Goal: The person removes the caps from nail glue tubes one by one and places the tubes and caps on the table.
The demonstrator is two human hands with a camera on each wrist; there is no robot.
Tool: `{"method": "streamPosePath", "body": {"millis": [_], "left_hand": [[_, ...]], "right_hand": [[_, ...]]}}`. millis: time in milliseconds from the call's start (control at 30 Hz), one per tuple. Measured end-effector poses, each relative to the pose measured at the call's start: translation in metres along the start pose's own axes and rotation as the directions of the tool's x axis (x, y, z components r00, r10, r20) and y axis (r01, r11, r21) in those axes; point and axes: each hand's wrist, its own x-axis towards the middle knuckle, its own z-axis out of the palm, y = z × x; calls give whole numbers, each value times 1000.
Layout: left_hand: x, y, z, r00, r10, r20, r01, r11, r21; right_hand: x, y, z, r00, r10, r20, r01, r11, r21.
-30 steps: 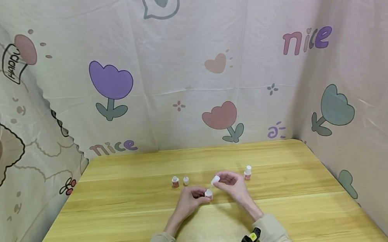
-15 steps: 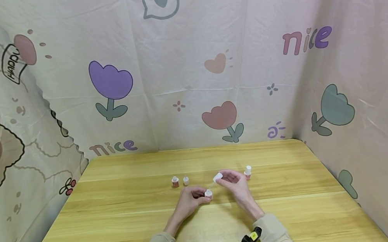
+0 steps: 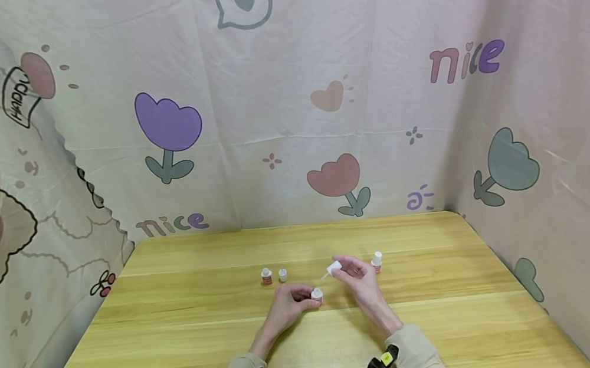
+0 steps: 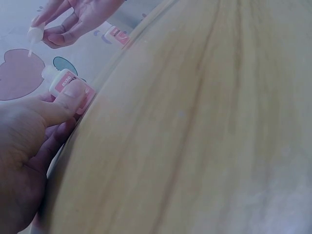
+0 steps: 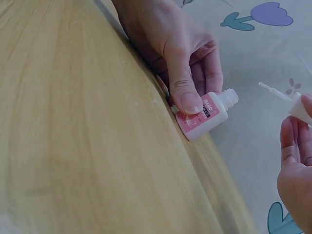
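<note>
My left hand holds a small white glue bottle with a pink label upright on the table, thumb against the label. Its neck is bare in the right wrist view. Just to the right and a little higher, my right hand pinches the white brush cap by thumb and fingers. A thin brush sticks out of the cap and points down toward the bottle's neck in the head view, apart from it. In the left wrist view the cap hangs above the bottle.
Behind my left hand stand another bottle without its cap and a loose white cap. A capped bottle stands beyond my right hand. The wooden table ends at a patterned cloth backdrop.
My right hand has drawn the brush cap a little up and to the right, away from the bottle's neck. The left hand and its bottle have stayed in place.
</note>
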Motion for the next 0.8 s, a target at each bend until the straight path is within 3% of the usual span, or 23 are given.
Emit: {"method": "streamPosePath", "body": {"millis": [233, 600, 800], "left_hand": [[1, -3, 0, 1000, -1, 11, 1, 1000, 20], [2, -3, 0, 1000, 3, 5, -3, 1000, 17], [-3, 25, -1, 1000, -4, 5, 4, 1000, 20]], "right_hand": [[0, 3, -2, 1000, 25, -15, -25, 999, 20], [0, 4, -8, 997, 60, 39, -62, 995, 73], [-2, 1, -10, 993, 86, 84, -95, 990, 106]]}}
